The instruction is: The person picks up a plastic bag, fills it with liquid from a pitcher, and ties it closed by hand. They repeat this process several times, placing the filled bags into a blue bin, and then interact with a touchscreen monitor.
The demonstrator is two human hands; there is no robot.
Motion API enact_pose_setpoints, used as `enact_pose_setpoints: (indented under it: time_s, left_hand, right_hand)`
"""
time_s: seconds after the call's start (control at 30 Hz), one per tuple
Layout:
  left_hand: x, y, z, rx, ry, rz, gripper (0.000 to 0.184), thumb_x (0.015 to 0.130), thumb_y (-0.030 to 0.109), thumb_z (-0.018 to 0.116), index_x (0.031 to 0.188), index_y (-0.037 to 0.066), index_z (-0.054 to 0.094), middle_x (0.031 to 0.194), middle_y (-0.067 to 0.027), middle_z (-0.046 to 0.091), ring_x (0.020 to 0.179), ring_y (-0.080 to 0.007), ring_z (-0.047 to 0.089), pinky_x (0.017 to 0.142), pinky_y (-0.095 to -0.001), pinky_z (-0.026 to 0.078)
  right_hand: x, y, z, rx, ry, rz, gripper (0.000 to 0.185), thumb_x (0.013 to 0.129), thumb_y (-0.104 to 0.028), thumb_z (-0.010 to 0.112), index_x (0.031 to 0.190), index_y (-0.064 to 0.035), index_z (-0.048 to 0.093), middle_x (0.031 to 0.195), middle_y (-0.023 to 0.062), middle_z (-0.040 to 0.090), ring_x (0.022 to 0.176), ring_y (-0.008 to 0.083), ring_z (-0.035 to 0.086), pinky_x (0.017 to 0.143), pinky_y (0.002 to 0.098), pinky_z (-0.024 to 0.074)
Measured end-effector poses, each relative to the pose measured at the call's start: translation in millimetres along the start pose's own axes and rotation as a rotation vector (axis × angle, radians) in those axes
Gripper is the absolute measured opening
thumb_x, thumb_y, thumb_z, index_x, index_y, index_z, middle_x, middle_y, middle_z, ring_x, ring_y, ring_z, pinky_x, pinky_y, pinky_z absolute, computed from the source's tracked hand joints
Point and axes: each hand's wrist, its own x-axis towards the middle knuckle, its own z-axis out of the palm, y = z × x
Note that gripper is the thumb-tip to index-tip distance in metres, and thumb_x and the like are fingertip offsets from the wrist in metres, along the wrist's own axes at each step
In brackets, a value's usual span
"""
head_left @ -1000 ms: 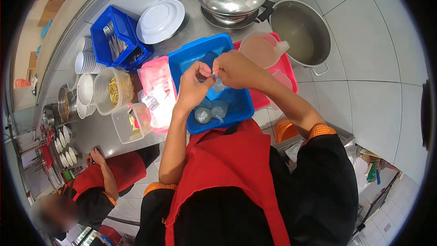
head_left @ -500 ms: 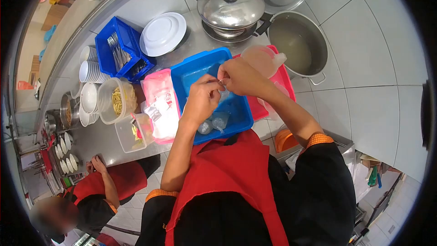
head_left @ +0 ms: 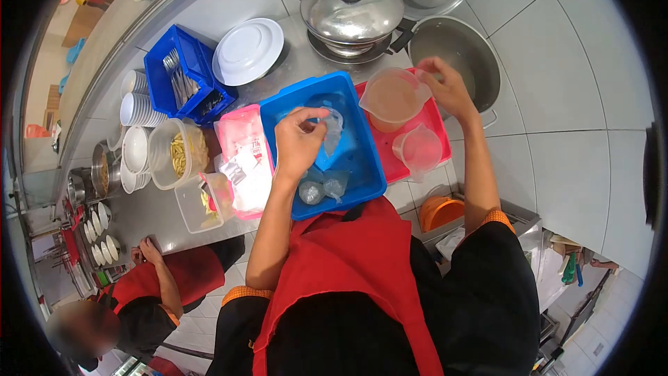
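L hand (head_left: 298, 145) pinches clear plastic bag (head_left: 334, 132); R hand (head_left: 449, 89) at translucent round plastic jug (head_left: 392, 97), can't tell grip; firm hold req'd.

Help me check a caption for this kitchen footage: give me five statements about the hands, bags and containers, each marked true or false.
1. The left hand holds a clear plastic bag over the blue tub. True.
2. The right hand is inside the blue tub. False: it is at the handle of the larger jug; whether it grips firmly is unclear.
3. Two small clear bags lie in the blue tub. True.
4. The cutlery lies in the blue tub. False: it stands in the blue bin.
5. The deep grey pot has a lid on it. False: it is uncovered, with liquid visible inside.
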Motion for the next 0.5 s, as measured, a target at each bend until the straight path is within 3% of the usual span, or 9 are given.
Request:
enact_pose_setpoints:
  time_s: [0.07, 0.17, 0.37, 0.5]
  left_hand:
    - [5, -6, 4, -0.095, 0.001, -0.036, 0.021, 0.077, -0.006, 0.062, 0.095, -0.003, 0.071, 0.094, -0.0108, 0.068, 0.065, -0.0125, 0.065, 0.059, -0.0239, 0.05]
    - [11, -10, 10, -0.185, 0.01, -0.058, 0.021, 0.078, -0.006, 0.062, 0.097, -0.004, 0.071, 0.101, -0.0111, 0.066, 0.066, -0.0126, 0.065, 0.06, -0.0231, 0.051]
    - [21, -13, 26, -0.188, 0.026, 0.003, 0.025, 0.079, -0.007, 0.061, 0.102, -0.004, 0.07, 0.11, -0.0114, 0.064, 0.068, -0.0135, 0.066, 0.059, -0.0239, 0.053]
    - [23, -16, 35, -0.189, 0.02, 0.014, 0.027, 0.079, -0.007, 0.061, 0.104, -0.004, 0.069, 0.112, -0.0108, 0.064, 0.067, -0.0135, 0.066, 0.059, -0.0243, 0.053]
  right_hand:
    - [-12, 25, 3, 0.429, -0.21, 0.292, 0.018, 0.094, -0.021, 0.059, 0.098, -0.0033, 0.063, 0.09, 0.0015, 0.061, 0.086, 0.0106, 0.057, 0.075, 0.028, 0.0467]
    - [-31, 39, 15, 0.712, -0.171, 0.343, 0.015, 0.093, -0.02, 0.059, 0.087, -0.0064, 0.062, 0.079, -0.0041, 0.057, 0.076, 0.0067, 0.053, 0.072, 0.0241, 0.0446]
    - [-35, 54, 32, 0.916, -0.084, 0.341, 0.021, 0.091, -0.019, 0.059, 0.071, -0.0115, 0.056, 0.068, -0.0053, 0.051, 0.065, 0.0047, 0.049, 0.061, 0.0223, 0.0421]
    - [-36, 49, 34, 0.888, -0.065, 0.363, 0.02, 0.091, -0.018, 0.059, 0.072, -0.0112, 0.057, 0.068, -0.0056, 0.051, 0.064, 0.005, 0.049, 0.059, 0.0228, 0.0427]
